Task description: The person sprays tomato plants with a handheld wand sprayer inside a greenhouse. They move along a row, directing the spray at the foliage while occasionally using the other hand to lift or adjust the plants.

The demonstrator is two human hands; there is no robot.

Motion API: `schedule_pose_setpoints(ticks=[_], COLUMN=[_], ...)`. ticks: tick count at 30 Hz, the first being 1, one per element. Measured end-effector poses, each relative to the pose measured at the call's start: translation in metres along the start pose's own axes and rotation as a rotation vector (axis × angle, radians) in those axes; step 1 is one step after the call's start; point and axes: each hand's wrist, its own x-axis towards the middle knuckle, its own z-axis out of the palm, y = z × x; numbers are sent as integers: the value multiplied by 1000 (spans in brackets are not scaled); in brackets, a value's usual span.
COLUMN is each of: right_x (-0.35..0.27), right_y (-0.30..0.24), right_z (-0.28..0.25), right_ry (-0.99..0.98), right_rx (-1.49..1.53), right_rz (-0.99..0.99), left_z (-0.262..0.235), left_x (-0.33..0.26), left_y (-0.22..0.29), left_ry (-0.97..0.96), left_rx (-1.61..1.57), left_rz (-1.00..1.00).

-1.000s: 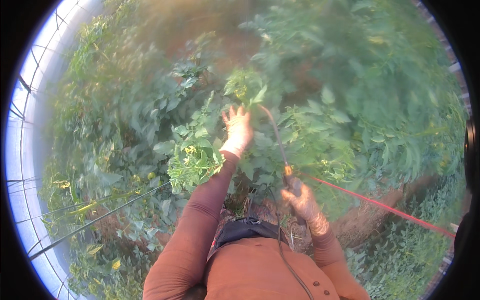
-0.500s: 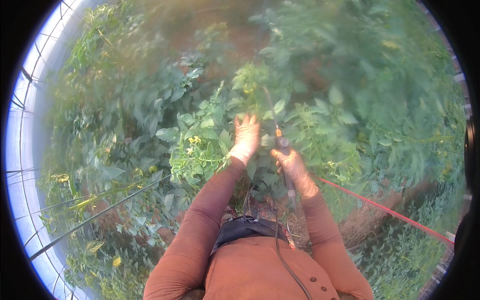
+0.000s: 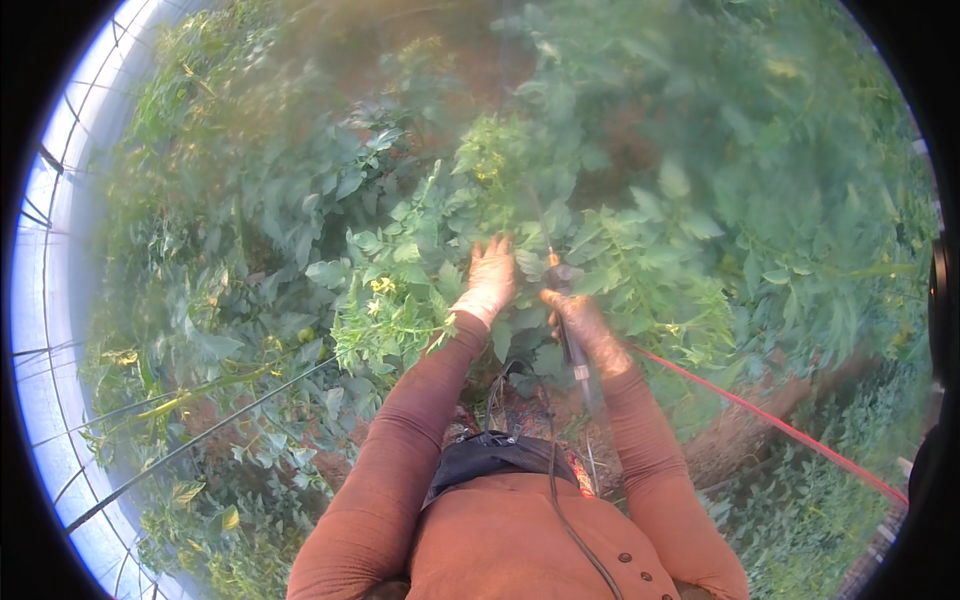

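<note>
My left hand (image 3: 490,277) reaches into the tomato plant's leaves, back up and fingers stretched out, just below a shoot with yellow flowers (image 3: 488,166). The fingertips touch the foliage and are partly hidden by it. In my right hand (image 3: 590,330) is a pollinating wand (image 3: 568,335) with a dark handle, an orange collar and a thin rod. The rod points up and slightly left beside the flowering shoot; its tip is blurred. More yellow tomato flowers (image 3: 382,286) stand left of my left wrist.
A red cord (image 3: 770,420) slopes down to the right, and a dark line (image 3: 200,437) crosses at the left. A cable (image 3: 556,480) hangs over my front near a dark waist pouch (image 3: 480,462). Dense leaves surround both arms; bright sheeting (image 3: 45,300) curves along the left.
My right hand and the wand have shifted slightly down, and the rod looks more blurred. The left hand stays at the plant, a little lower. The view has moved slightly.
</note>
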Motion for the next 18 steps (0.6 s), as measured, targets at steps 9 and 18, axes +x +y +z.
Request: schedule_pose_setpoints(ticks=[9,18], right_x=[-23,-2], right_y=[-4,-42], right_z=[8,28], right_ry=[8,-43], right_rx=[99,-21], right_rz=[-232,-257], left_z=[11,8], left_x=[3,5], left_y=[0,8], left_ry=[-50,-177], left_rx=[-47,-26], left_rz=[17,13])
